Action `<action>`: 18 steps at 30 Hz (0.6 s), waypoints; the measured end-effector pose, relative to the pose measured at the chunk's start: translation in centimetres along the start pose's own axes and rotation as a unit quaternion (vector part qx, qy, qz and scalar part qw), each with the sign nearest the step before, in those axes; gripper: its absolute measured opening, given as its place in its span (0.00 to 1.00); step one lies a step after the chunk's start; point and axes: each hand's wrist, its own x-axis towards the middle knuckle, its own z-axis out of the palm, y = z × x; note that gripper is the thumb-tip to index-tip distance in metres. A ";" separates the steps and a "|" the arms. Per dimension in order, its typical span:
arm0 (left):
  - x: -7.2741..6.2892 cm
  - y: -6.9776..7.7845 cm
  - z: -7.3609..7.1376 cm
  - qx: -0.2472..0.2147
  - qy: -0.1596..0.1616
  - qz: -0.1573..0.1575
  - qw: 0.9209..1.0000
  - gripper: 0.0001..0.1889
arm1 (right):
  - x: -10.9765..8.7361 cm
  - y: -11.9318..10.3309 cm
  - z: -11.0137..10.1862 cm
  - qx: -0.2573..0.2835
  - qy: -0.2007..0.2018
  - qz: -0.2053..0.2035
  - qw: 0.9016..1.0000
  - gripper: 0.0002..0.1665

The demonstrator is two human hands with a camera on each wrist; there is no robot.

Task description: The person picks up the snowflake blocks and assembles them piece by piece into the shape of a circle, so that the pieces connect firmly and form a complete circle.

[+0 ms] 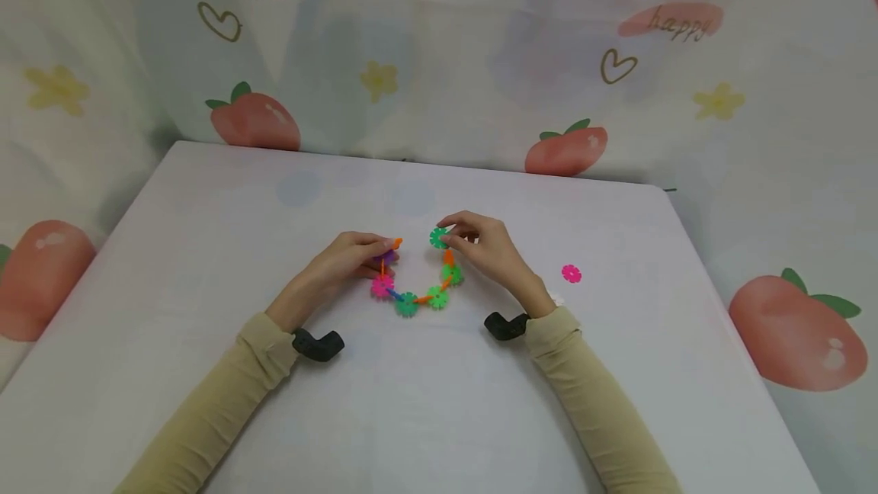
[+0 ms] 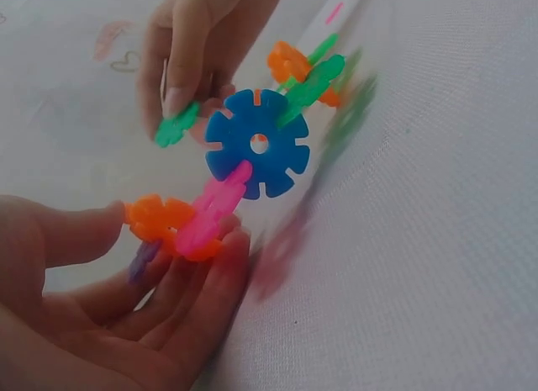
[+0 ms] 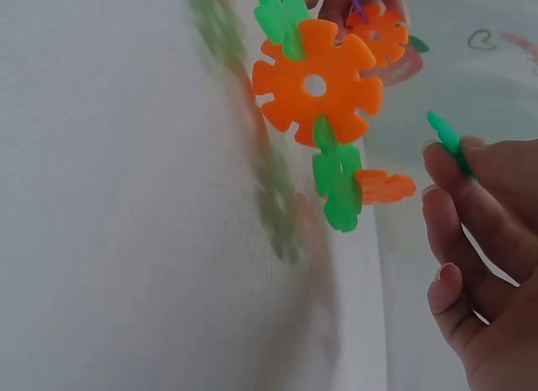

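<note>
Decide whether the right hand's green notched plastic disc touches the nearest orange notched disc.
Apart: the right wrist view shows a gap between the green disc and orange disc.

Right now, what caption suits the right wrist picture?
Green disc in the right hand's grip, apart from a chain of interlocked discs.

"Where's the way in?"
"Far side, between the left hand [image 1: 353, 254] and that green disc [image 1: 436, 238]; the chain [image 1: 407, 305] bars the near side."
"And rightward?"
"Past the right hand [image 1: 485, 248], a pink disc [image 1: 571, 274] lies in the way."
</note>
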 end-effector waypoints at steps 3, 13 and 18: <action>0.1 0.0 0.0 -0.001 0.001 0.000 1.000 0.21 | 0.6 -0.3 0.6 0.009 -0.014 -0.002 1.000 0.12; 0.1 0.0 0.1 0.003 0.000 0.012 1.000 0.21 | 1.8 -0.9 2.4 0.025 -0.036 -0.012 0.999 0.12; 0.1 0.0 0.2 0.001 0.000 0.017 1.000 0.22 | 2.2 -1.2 2.9 0.029 -0.042 -0.005 0.999 0.13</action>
